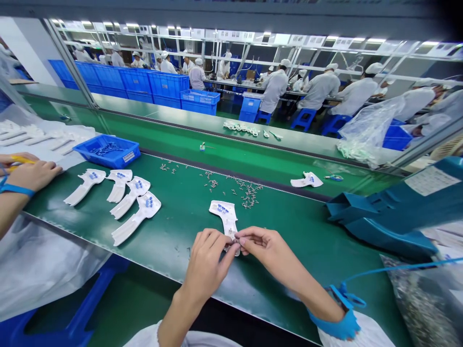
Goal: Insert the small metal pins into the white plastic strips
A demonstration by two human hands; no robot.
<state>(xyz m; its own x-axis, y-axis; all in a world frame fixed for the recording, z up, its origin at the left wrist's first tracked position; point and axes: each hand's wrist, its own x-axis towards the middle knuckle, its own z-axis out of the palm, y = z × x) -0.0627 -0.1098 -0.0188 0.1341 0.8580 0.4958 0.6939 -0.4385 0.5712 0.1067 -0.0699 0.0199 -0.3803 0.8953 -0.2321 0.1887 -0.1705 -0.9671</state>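
While left hand (207, 260) and right hand (265, 246) pinch narrow on what looks like small metal part (237, 240), white handle shell (228, 220) lies beneath fingertips on green bench (188, 197), blue pieces (222, 208) already at its head. This shell probably partway. Four similar shells (129, 198) lie left, blue pieces placed; whether metal fitted, cannot tell. Many loose metal parts (250, 195) left, scattered beyond.
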